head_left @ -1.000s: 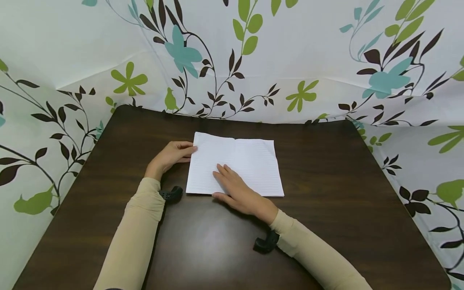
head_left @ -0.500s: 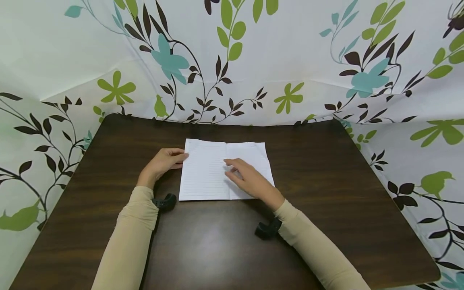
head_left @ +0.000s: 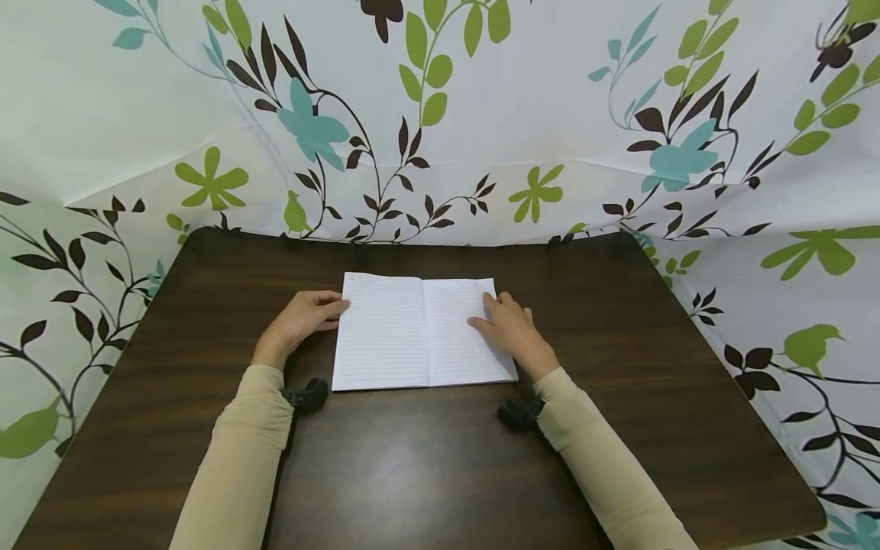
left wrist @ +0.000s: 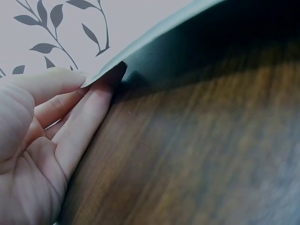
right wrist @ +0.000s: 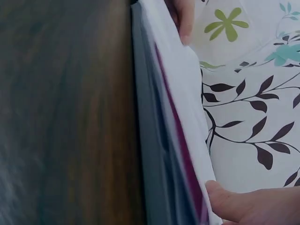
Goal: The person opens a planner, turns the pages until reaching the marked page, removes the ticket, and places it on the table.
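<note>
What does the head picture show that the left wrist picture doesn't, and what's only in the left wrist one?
Only the head view shows the lined pages of the open notebook, the right hand at the right-hand page, and the tan sleeves.

Only the left wrist view shows the notebook's shadowy underside and the palm of the left hand.

Both show that left hand pinching the notebook's edge, the brown table and the leafy cloth behind.
</note>
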Tool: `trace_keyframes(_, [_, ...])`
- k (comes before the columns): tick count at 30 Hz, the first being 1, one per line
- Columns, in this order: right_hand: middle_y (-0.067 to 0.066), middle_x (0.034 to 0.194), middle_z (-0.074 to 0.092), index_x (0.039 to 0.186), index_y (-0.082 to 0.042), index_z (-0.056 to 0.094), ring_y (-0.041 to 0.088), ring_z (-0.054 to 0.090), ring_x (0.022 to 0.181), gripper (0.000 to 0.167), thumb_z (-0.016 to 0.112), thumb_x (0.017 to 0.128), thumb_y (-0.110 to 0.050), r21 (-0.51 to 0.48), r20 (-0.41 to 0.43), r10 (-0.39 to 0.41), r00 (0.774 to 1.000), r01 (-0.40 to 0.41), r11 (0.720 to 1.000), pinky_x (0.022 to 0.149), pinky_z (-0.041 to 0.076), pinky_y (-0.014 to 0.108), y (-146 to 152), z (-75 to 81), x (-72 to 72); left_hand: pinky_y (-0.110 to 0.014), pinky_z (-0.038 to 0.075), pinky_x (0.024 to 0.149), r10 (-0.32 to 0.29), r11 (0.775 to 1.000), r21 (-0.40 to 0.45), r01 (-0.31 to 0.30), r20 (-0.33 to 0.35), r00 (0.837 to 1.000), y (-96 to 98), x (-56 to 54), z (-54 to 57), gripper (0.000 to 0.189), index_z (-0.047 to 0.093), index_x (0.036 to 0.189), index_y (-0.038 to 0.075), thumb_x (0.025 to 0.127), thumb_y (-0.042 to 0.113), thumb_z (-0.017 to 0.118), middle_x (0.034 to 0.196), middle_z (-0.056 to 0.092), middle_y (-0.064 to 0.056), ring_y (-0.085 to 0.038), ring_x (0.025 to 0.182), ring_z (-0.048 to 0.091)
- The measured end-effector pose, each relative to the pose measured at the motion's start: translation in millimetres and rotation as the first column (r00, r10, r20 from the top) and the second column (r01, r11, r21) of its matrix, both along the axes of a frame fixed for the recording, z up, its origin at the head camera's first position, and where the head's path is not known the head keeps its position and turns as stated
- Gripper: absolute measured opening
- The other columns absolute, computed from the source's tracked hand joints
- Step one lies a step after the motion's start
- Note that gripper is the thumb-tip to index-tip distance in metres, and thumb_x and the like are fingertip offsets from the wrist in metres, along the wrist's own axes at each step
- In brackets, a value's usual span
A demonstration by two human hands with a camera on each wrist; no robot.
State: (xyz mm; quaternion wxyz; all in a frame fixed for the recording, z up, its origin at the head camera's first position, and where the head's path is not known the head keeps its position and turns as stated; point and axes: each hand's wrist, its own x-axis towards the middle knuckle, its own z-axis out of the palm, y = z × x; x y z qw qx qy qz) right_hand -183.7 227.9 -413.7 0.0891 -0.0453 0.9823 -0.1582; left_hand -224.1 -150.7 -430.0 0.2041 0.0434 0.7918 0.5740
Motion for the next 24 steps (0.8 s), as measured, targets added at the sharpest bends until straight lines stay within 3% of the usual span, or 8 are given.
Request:
trace_keyframes(4, [0.027,0.148,0.05,0.161,-0.005,0.038,0.042,0.048,0.138,0.075,0.055,0.106,-0.052,0.025,-0.003,-0.008,1.0,0.008,1.0,0.103,0.036,0.06,-2.2,-0.9,-0.6,-0.027,0.057,0.103,0.009,1.0,-0.009,-0.009,0.001,1.0,-3.2,0.5,-0.1,0.053,0.053,0.147,-0.004,0.107,0.029,0.061,0.151,0.052,-0.024,-0.02,0.124,0.062])
trace_keyframes(11, [0.018,0.125,0.056,0.154,-0.015,0.052,0.034,0.045,0.108,0.061,0.061,0.103,-0.047,0.053,-0.065,-0.031,0.997,0.035,0.998,0.088,0.034,0.049,-2.7,0.8,2.7,-0.028,0.057,0.103,0.008,1.0,0.001,-0.008,-0.003,1.0,-1.5,-2.8,-0.7,0.052,0.054,0.147,-0.005,0.107,0.028,0.061,0.15,0.053,-0.024,-0.02,0.123,0.062])
trace_keyframes(15, [0.019,0.13,0.056,0.152,-0.015,0.055,0.036,0.047,0.113,0.058,0.064,0.103,-0.044,0.029,-0.067,-0.022,0.997,0.024,0.999,0.09,0.036,0.051,0.1,0.7,1.6,-0.027,0.058,0.102,0.012,1.0,-0.002,-0.012,-0.002,1.0,-1.3,-2.4,-1.2,0.052,0.054,0.147,-0.005,0.107,0.028,0.061,0.15,0.053,-0.024,-0.017,0.121,0.063])
trace_keyframes(19, [0.022,0.14,0.051,0.161,-0.012,0.04,0.039,0.049,0.124,0.07,0.059,0.105,-0.048,-0.013,-0.02,-0.01,1.0,0.01,1.0,0.095,0.035,0.054,6.6,-2.8,-3.1,-0.026,0.058,0.1,0.022,1.0,-0.002,-0.022,0.003,1.0,-0.4,-1.7,-1.3,0.051,0.055,0.146,-0.004,0.106,0.028,0.062,0.148,0.055,-0.023,-0.016,0.119,0.064])
trace_keyframes(24, [0.023,0.144,0.05,0.164,-0.008,0.03,0.037,0.053,0.13,0.077,0.053,0.106,-0.053,-0.029,0.01,0.005,1.0,-0.005,1.0,0.098,0.033,0.055,14.1,-5.3,-7.9,-0.032,0.056,0.107,0.017,1.0,-0.001,-0.017,0.01,1.0,0.6,-1.4,-1.1,0.052,0.053,0.147,-0.005,0.107,0.028,0.06,0.151,0.052,-0.024,-0.027,0.131,0.06])
